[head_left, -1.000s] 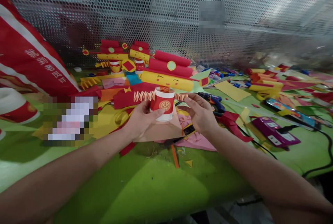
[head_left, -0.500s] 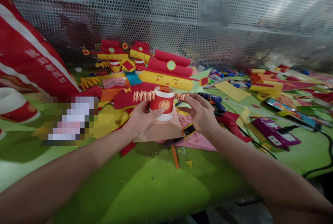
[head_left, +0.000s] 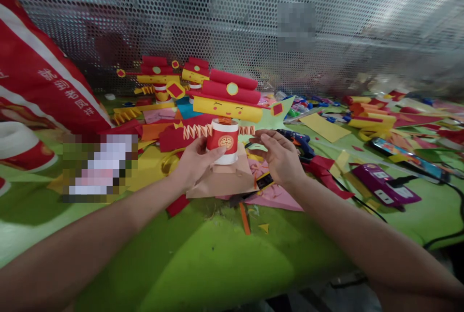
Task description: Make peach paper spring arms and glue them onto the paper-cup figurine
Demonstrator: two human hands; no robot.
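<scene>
My left hand (head_left: 194, 159) is closed around the lower left side of a red and white paper cup (head_left: 224, 140), its thumb across the front. The cup is the body of a paper figure with a yellow rolled-paper head (head_left: 226, 109) and a red rolled-paper hat (head_left: 232, 90). Pale accordion-folded paper arms stick out on both sides, the left one (head_left: 197, 131) longer in view than the right one (head_left: 247, 130). At the outer end of that right paper arm, my right hand (head_left: 279, 157) has its fingers curled in a pinch. Beneath the cup lies a tan paper piece (head_left: 221, 184).
Two similar figures (head_left: 157, 77) stand behind. A glue gun (head_left: 299, 141), a purple power strip (head_left: 386, 184) and a phone (head_left: 408, 157) lie at right among paper scraps. Left are a red bag (head_left: 47, 60) and paper cups (head_left: 25, 150). A perforated metal panel (head_left: 232, 12) closes the back.
The figure has shifted slightly left, and its head and hat have moved left and sit more level. My left hand has moved slightly with the cup; my right hand stays nearly in place.
</scene>
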